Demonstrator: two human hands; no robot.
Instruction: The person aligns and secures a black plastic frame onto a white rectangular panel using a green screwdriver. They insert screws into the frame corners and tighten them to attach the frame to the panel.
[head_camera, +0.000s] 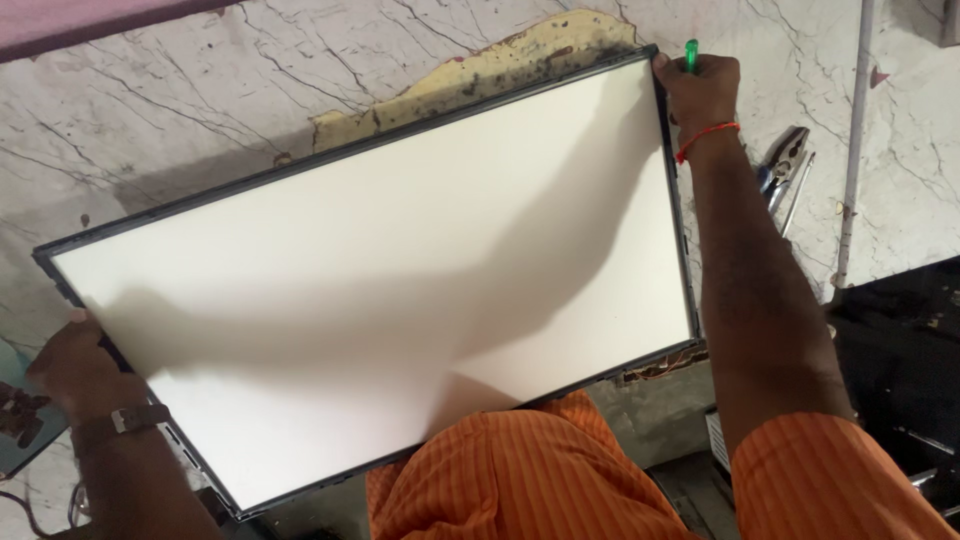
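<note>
Pliers lie on my marble desk, whose surface is chipped to a yellowish patch. A pale pipe runs alongside, and my orange striped shirt shows below.

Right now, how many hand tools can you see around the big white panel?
2. A green-handled tool sticks out of the right hand at the black-framed white flat panel's far corner; metal pliers lie on the marble floor right of that arm. The panel may hide others.
</note>
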